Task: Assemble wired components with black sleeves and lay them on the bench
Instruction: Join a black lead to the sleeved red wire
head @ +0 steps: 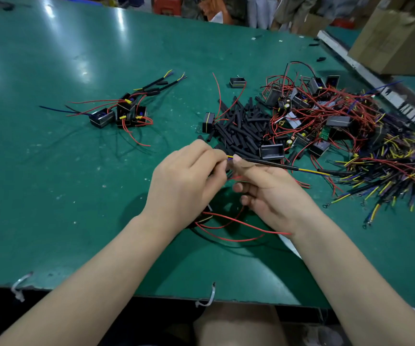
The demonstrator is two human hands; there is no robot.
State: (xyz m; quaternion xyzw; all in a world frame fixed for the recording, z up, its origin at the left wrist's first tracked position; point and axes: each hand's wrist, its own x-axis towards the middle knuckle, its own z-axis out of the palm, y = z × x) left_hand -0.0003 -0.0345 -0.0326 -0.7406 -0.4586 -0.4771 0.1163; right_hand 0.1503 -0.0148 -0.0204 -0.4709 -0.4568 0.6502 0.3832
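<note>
Pinching the sleeved lead (271, 164), the right hand (271, 193) meets the left hand (189, 181), gripping its tips; fraying strands could jam.

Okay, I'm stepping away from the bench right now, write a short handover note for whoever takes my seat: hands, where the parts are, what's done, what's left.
Left hand: grip pinching wire ends at the centre.
Right hand: grip on the sleeved cable, which runs off to the right.
A component with red leads lies under the wrists.
Done: a small cluster of finished units laid on the green bench, far left.
Supplies: loose black sleeves centre, unassembled components and yellow-blue cables right.
Left: finish this joint, lay it with the cluster, work through the big pile.
</note>
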